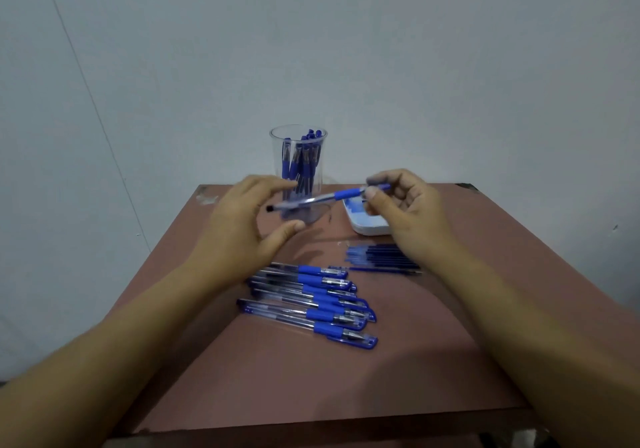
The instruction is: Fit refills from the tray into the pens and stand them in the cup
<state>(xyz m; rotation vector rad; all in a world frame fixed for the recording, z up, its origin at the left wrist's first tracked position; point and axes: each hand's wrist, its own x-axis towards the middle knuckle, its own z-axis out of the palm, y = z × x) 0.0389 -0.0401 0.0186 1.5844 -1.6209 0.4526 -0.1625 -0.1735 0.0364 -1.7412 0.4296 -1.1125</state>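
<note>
My right hand (pixel 401 205) pinches the blue-grip end of a clear pen (pixel 311 200) that lies almost level in the air above the table. My left hand (pixel 242 226) is spread beside the pen's dark far end, fingers relaxed, and I cannot tell whether it touches the pen. Behind them a clear plastic cup (pixel 277 142) holds several blue pens upright. A white tray (pixel 367 227) with blue contents sits to the right of the cup, partly hidden by my right hand. A row of several capped blue pens (pixel 311 295) lies in front. Loose refills (pixel 377 257) lie under my right wrist.
The reddish-brown table (pixel 311 378) is small, with its far corners near the pale wall (pixel 346 49) and its front edge close to me.
</note>
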